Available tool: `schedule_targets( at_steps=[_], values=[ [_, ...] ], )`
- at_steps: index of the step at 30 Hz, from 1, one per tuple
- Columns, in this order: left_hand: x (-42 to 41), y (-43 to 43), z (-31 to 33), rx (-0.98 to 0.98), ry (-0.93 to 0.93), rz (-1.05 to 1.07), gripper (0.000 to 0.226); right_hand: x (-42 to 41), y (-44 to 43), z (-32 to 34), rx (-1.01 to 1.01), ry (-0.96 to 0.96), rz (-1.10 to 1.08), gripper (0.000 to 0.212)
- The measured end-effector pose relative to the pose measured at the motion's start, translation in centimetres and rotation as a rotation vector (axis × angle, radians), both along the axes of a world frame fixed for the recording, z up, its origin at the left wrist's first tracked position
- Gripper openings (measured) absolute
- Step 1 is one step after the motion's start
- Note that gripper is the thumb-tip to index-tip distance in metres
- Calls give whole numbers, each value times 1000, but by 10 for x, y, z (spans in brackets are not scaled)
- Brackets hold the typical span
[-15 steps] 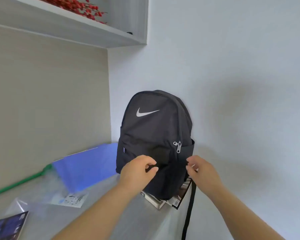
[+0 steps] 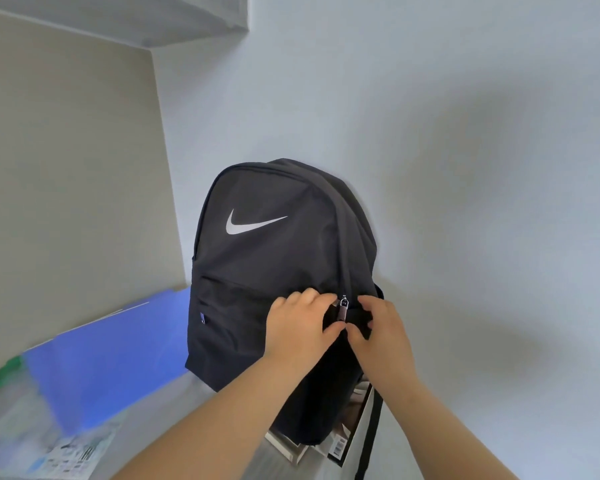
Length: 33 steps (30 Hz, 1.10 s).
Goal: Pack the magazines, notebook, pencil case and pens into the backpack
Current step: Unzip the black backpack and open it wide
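The backpack (image 2: 274, 271) stands upright on the surface (image 2: 174, 410), leaning back against the wall, long axis vertical, logo facing me. It rests partly on magazines (image 2: 347, 441) at the surface's edge. My left hand (image 2: 298, 327) pinches the fabric beside the zipper pull (image 2: 343, 308) to brace it, its grip closed on cloth. My right hand (image 2: 381, 327) curls in from the other side; I cannot tell whether its grip has the pull. I judge I'm about to unzip.

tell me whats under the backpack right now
Magazines poke out from under the black backpack's bottom right corner; how many lie beneath is hidden by the bag.
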State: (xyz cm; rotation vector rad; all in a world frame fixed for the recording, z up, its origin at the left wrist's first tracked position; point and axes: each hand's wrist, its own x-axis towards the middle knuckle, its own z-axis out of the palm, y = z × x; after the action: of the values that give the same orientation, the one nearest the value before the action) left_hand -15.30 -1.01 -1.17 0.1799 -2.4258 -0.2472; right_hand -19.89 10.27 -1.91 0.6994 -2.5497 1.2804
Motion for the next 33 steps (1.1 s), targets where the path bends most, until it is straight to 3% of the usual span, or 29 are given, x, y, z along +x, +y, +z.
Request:
schedule_targets(
  at_steps=[7,12,19,24,29,33],
  values=[
    [-8,10,11,-389,-8,191,37,-19,1,2,-9,23,74,27],
    [-18,15,17,-520,17,234,15,-32,4,8,36,131,92,26],
    [-12,11,28,-448,26,147,19,-32,1,5,194,285,113,34],
    [-3,11,40,-369,61,75,21,-34,-8,19,171,355,125,26],
    [12,-2,74,-327,204,217,4,-31,-8,22,278,364,192,32],
    [23,-12,103,-245,349,307,18,-30,-1,30,340,365,240,42]
  ],
)
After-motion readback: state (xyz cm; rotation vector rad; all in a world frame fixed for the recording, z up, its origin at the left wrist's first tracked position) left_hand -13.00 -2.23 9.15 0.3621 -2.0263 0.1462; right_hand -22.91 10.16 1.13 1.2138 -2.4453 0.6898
